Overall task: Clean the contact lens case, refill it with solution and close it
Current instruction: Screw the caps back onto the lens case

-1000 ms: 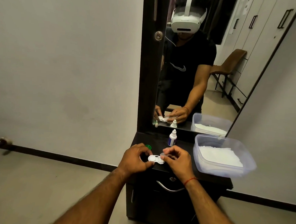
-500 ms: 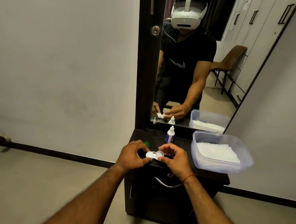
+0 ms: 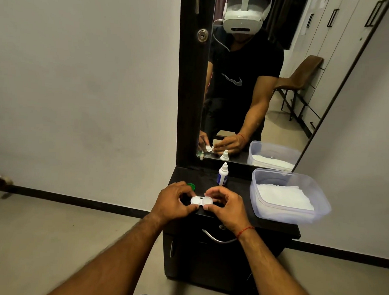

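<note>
A white two-well contact lens case [image 3: 200,201] lies level just above the front edge of the black cabinet top [image 3: 236,192]. My left hand [image 3: 172,202] pinches its left end and my right hand [image 3: 226,205] pinches its right end with thumb and fingers. Both round wells face up; I cannot tell whether a white lid sits on the right one. A green cap [image 3: 191,186] lies on the top behind my left hand, half hidden. A small white solution bottle [image 3: 222,174] with a blue label stands upright at the back.
A clear plastic tub [image 3: 316,205] holding white tissue sits at the right of the cabinet top. A tall mirror [image 3: 260,83] rises behind, reflecting a person and a chair. A drawer handle [image 3: 216,237] is below the case. Bare floor lies to the left.
The view has shifted slightly; both hands keep hold of the case at nearly the same spot above the cabinet's front edge.
</note>
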